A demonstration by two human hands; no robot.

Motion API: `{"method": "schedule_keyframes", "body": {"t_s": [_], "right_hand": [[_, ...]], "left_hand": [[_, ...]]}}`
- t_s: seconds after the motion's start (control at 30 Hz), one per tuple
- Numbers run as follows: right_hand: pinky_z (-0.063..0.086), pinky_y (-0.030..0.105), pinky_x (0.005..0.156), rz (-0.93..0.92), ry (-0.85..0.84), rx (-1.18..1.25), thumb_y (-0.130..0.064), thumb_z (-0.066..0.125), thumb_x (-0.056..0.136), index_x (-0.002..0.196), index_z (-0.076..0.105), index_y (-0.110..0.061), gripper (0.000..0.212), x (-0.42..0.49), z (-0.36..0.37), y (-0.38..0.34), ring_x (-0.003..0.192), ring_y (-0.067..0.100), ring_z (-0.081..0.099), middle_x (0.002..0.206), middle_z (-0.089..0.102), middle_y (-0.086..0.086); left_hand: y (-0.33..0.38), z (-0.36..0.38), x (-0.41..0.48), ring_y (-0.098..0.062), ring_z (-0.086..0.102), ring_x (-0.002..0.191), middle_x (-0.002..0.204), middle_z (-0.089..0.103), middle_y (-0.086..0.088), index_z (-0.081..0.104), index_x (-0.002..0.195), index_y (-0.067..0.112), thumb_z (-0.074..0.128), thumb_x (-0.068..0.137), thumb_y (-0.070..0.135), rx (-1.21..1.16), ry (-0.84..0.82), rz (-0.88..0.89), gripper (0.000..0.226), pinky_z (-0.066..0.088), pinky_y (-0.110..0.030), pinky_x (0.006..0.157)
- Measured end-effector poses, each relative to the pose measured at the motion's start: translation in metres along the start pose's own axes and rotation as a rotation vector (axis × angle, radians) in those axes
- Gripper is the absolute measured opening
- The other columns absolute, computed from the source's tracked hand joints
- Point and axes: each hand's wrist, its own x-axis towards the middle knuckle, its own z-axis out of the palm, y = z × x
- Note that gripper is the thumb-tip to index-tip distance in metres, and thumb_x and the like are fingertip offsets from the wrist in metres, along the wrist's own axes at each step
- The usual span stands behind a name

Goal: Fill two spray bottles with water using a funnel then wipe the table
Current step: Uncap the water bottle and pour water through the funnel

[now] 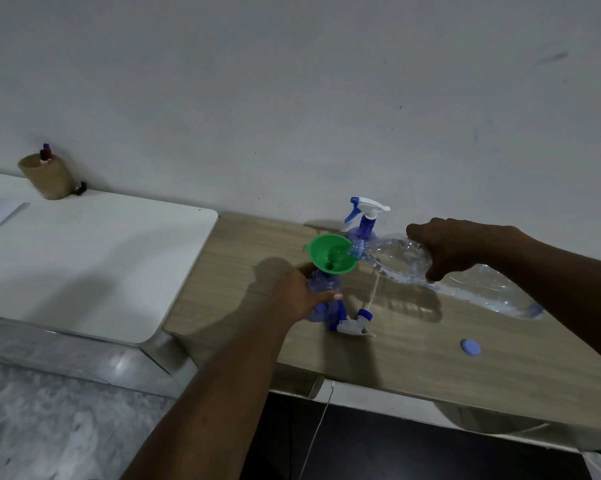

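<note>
Okay, filling: my left hand [299,296] gripped blue translucent spray bottle [321,283] under green plastic funnel [326,252]; right hand [461,247] held tipped clear plastic water bottle [392,261]. Next: watch level.

Funnel [330,252] in bottle [321,284] on table [413,358], left hand [299,296] round it. Behind, by the wall [292,98], second bottle [365,223]. Right, water bottle [396,261] in right hand [455,247], mouth over funnel. Just before bottle, sprayer [352,323]; farther right, cap [470,348]. Left, side table [84,265], cup [46,176] at its back.

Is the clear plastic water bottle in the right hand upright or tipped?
Tipped. The right hand holds the clear plastic water bottle nearly on its side, its mouth over the green plastic funnel.
</note>
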Motion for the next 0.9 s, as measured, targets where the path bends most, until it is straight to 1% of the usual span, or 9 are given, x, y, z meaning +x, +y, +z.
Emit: {"method": "schedule_keyframes", "body": {"t_s": [0.1, 0.2, 0.3, 0.43, 0.57, 0.63, 0.77, 0.87, 0.9], "right_hand": [[0.038, 0.028, 0.061, -0.002, 0.005, -0.005, -0.034, 0.083, 0.071, 0.113, 0.042, -0.021, 0.061, 0.0005, 0.0010, 0.0006, 0.084, 0.020, 0.050, 0.085, 0.040, -0.008], [0.036, 0.028, 0.060, 0.002, 0.011, -0.016, -0.034, 0.083, 0.071, 0.111, 0.040, -0.022, 0.059, 0.0007, 0.0019, 0.0007, 0.083, 0.020, 0.050, 0.084, 0.039, -0.008], [0.039, 0.030, 0.063, 0.005, 0.009, -0.017, -0.034, 0.083, 0.071, 0.106, 0.038, -0.023, 0.058, 0.0011, 0.0024, 0.0014, 0.083, 0.021, 0.050, 0.085, 0.040, -0.007], [0.039, 0.030, 0.063, 0.003, 0.011, -0.033, -0.035, 0.083, 0.071, 0.112, 0.041, -0.021, 0.060, 0.0007, 0.0014, 0.0014, 0.083, 0.020, 0.051, 0.084, 0.040, -0.008], [0.039, 0.030, 0.063, 0.007, 0.013, -0.054, -0.035, 0.082, 0.071, 0.113, 0.042, -0.020, 0.060, 0.0003, -0.0001, 0.0007, 0.084, 0.022, 0.052, 0.087, 0.041, -0.005], [0.039, 0.030, 0.062, 0.012, 0.010, -0.058, -0.035, 0.082, 0.072, 0.112, 0.041, -0.020, 0.059, 0.0002, -0.0003, 0.0006, 0.082, 0.021, 0.052, 0.088, 0.042, -0.003], [0.039, 0.030, 0.062, 0.012, 0.002, -0.056, -0.033, 0.082, 0.072, 0.109, 0.040, -0.020, 0.057, -0.0010, -0.0014, -0.0002, 0.084, 0.021, 0.052, 0.091, 0.044, -0.002], [0.039, 0.029, 0.062, 0.011, 0.002, -0.062, -0.033, 0.082, 0.072, 0.114, 0.042, -0.019, 0.059, -0.0017, -0.0019, -0.0005, 0.083, 0.020, 0.051, 0.092, 0.046, -0.002], [0.038, 0.028, 0.060, 0.012, 0.005, -0.069, -0.034, 0.081, 0.072, 0.114, 0.043, -0.018, 0.059, -0.0019, -0.0019, -0.0005, 0.083, 0.020, 0.051, 0.092, 0.045, -0.002]], "left_hand": [[0.0000, 0.0001, 0.0004, -0.007, 0.059, 0.097, 0.108, 0.066, 0.011, 0.063, 0.127, 0.022, 0.090, 0.071, 0.037, 0.012, 0.001, 0.003, 0.064, 0.043, -0.022, 0.083], [0.0006, -0.0003, 0.0000, -0.007, 0.059, 0.100, 0.107, 0.064, 0.014, 0.062, 0.129, 0.024, 0.089, 0.071, 0.037, 0.009, -0.010, -0.002, 0.065, 0.043, -0.021, 0.082], [0.0002, 0.0000, 0.0004, -0.009, 0.059, 0.103, 0.108, 0.063, 0.015, 0.061, 0.129, 0.026, 0.089, 0.070, 0.040, 0.018, -0.008, -0.007, 0.067, 0.042, -0.024, 0.084], [0.0008, -0.0001, 0.0009, -0.006, 0.055, 0.104, 0.114, 0.063, 0.013, 0.059, 0.133, 0.024, 0.089, 0.072, 0.037, 0.012, -0.017, -0.004, 0.069, 0.041, -0.024, 0.087], [-0.0004, 0.0013, 0.0017, -0.010, 0.059, 0.105, 0.119, 0.068, 0.007, 0.061, 0.131, 0.023, 0.089, 0.072, 0.037, 0.013, -0.009, -0.010, 0.067, 0.045, -0.028, 0.090], [-0.0013, 0.0016, 0.0018, -0.010, 0.060, 0.103, 0.117, 0.068, 0.006, 0.061, 0.130, 0.022, 0.089, 0.072, 0.038, 0.013, -0.004, -0.008, 0.066, 0.047, -0.028, 0.090], [0.0000, 0.0008, 0.0009, -0.010, 0.060, 0.102, 0.115, 0.068, 0.006, 0.062, 0.129, 0.022, 0.089, 0.072, 0.038, 0.018, -0.009, 0.006, 0.065, 0.045, -0.025, 0.086], [0.0013, -0.0001, -0.0002, -0.007, 0.057, 0.099, 0.111, 0.066, 0.009, 0.061, 0.130, 0.021, 0.088, 0.074, 0.036, 0.022, -0.015, 0.010, 0.064, 0.042, -0.016, 0.076], [0.0006, 0.0001, 0.0003, -0.008, 0.058, 0.100, 0.112, 0.067, 0.008, 0.061, 0.130, 0.021, 0.088, 0.074, 0.035, 0.020, -0.018, 0.011, 0.063, 0.041, -0.016, 0.076]]}}
